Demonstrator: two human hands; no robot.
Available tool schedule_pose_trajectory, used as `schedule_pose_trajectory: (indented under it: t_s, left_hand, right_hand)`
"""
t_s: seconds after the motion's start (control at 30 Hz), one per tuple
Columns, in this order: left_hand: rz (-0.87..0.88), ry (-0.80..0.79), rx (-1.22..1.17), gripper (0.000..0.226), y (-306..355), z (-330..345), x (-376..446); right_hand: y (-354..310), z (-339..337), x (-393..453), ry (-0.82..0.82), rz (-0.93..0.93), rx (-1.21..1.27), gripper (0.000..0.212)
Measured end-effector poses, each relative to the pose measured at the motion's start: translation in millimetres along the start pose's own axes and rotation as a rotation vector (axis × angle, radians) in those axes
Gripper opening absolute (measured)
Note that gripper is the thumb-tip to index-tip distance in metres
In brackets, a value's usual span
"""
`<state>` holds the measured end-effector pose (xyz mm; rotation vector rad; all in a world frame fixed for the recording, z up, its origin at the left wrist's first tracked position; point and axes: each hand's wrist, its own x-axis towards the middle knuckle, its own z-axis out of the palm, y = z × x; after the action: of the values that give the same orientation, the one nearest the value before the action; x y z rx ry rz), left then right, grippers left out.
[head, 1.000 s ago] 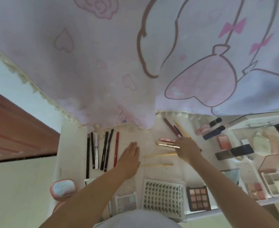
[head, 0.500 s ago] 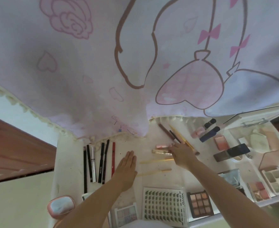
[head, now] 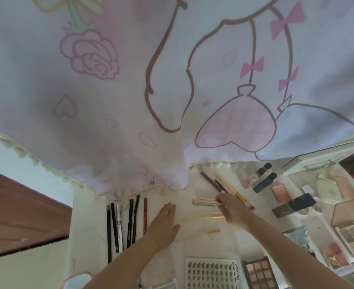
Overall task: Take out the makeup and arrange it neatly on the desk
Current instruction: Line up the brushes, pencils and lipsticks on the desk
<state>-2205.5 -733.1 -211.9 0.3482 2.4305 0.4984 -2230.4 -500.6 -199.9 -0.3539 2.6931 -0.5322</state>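
My left hand (head: 163, 223) lies flat with straight fingers on the white desk (head: 88, 232), just right of a row of several black, silver and red pencils (head: 128, 222). My right hand (head: 232, 211) has curled fingers at the near ends of a gold tube (head: 203, 202) and a yellow brush (head: 232, 189); which one it pinches is unclear. Two pale slim sticks (head: 199, 218) lie between my hands. A dark red pencil (head: 209, 180) and a black pencil (head: 221, 186) lie behind the right hand.
A pink cartoon curtain (head: 172, 90) hangs over the desk's back. Bottles (head: 263, 180), a blush (head: 280, 191) and a dark compact (head: 293, 205) lie right. An open white case (head: 338, 205) stands far right. A lash card (head: 211, 272) and an eyeshadow palette (head: 259, 274) sit in front.
The camera has tilted up, so the desk sits lower in view. My right hand stays at the gold tube and brush; my left hand stays flat beside the pencils.
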Motion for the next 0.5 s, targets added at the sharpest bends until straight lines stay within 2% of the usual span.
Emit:
schedule_pose_trajectory:
  t_s: [0.13,0.23,0.27,0.3,0.4,0.5]
  left_hand:
    - [0.165,0.170,-0.214,0.056,23.5,-43.5,-6.5]
    - [0.268,0.326,-0.225,0.012,36.9,-77.6,-19.8]
    - [0.293,0.382,-0.203,0.005,38.8,-87.7,-25.3]
    - [0.302,0.428,-0.172,0.008,39.9,-97.2,-30.9]
    - [0.306,0.564,-0.079,0.010,43.1,-125.5,-47.0]
    - [0.321,0.658,0.108,0.026,52.2,-148.8,-58.4]
  right_hand:
    - [-36.7,-50.0,-6.2,0.027,-0.167,0.172,0.019]
    - [-62.8,-86.7,-12.3,0.065,-0.183,0.278,0.019]
    - [-69.4,-97.0,-14.9,0.107,-0.169,0.327,0.016]
    - [-75.6,-106.7,-17.3,0.169,-0.151,0.390,0.013]
    - [-95.4,-129.4,-17.2,0.346,-0.040,0.568,0.029]
    - [-121.8,-140.3,-11.1,0.405,0.015,0.557,0.036]
